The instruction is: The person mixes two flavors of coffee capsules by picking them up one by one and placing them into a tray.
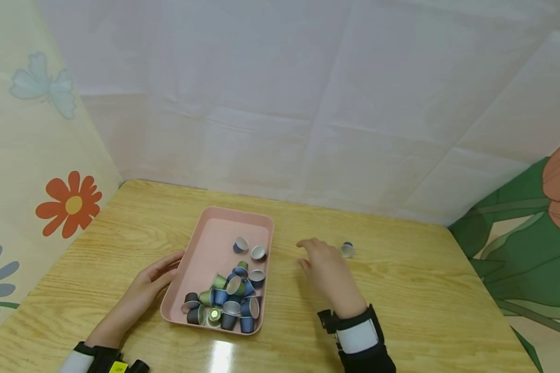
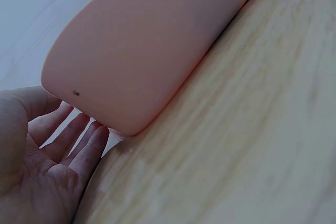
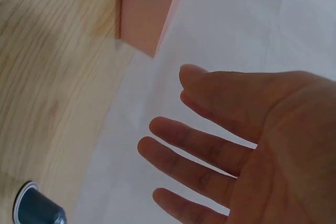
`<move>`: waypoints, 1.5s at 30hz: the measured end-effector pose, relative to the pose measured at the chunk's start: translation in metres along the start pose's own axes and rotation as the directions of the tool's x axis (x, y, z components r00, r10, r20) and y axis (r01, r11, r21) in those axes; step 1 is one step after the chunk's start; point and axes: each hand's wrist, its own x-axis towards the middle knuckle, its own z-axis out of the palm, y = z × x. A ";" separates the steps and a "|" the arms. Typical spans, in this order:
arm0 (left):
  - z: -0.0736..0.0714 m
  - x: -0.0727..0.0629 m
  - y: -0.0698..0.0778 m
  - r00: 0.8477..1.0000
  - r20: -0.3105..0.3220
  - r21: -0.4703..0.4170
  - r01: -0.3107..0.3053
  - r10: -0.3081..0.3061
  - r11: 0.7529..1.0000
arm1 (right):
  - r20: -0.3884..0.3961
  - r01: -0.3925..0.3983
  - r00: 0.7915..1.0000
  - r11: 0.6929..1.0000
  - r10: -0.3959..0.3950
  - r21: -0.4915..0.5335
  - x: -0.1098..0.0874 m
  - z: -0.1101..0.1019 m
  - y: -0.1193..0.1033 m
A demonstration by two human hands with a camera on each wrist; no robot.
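A pink tray (image 1: 224, 217) lies on the wooden table, holding several coffee capsules (image 1: 235, 286) in green, blue and dark colours, mostly heaped at its near end. My left hand (image 1: 151, 282) is at the tray's left side, its loosely extended fingertips (image 2: 94, 137) right at the tray's edge. To the right of the tray, my right hand (image 1: 329, 274) hovers over the table with fingers apart and nothing held. Just beyond it, a single capsule (image 1: 347, 249) with a pale lid lies on the wood. In the right wrist view, a dark capsule (image 3: 37, 205) shows at lower left.
Behind the wooden table (image 1: 424, 300) hangs a white cloth (image 1: 280, 129). A flower-printed panel (image 1: 23, 171) borders the left side, and another printed panel (image 1: 527, 248) with green leaves stands on the right.
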 end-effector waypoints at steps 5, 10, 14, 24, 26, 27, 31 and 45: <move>0.000 0.000 -0.001 1.000 -0.001 0.000 -0.008 0.008 1.000 | 0.019 -0.071 0.997 0.997 0.071 0.027 0.002 0.001 0.011; -0.001 0.000 -0.001 1.000 0.001 0.003 -0.008 0.008 1.000 | 0.026 -0.140 0.990 0.990 0.139 0.025 0.002 0.003 0.024; -0.001 -0.001 0.000 1.000 0.003 0.004 0.002 -0.002 1.000 | 0.042 -0.179 0.983 0.984 0.178 0.020 0.000 0.002 0.033; 0.000 0.000 0.002 1.000 0.003 0.009 0.009 -0.009 1.000 | 0.108 -0.292 0.952 0.955 0.285 0.056 -0.008 -0.007 0.056; 0.000 0.000 0.002 1.000 0.000 0.015 0.007 -0.007 1.000 | 0.115 -0.296 0.951 0.953 0.287 0.061 -0.008 -0.007 0.059; 0.000 0.000 0.002 1.000 -0.001 0.018 0.004 -0.004 1.000 | 0.121 -0.298 0.950 0.952 0.288 0.066 -0.008 -0.006 0.060; 0.000 0.000 0.001 1.000 -0.001 0.016 -0.002 0.002 1.000 | 0.148 -0.309 0.944 0.948 0.296 0.078 -0.007 -0.002 0.062; -0.001 0.000 0.001 1.000 -0.005 0.023 0.011 -0.011 1.000 | 0.194 -0.334 0.929 0.939 0.315 0.077 -0.004 0.013 0.068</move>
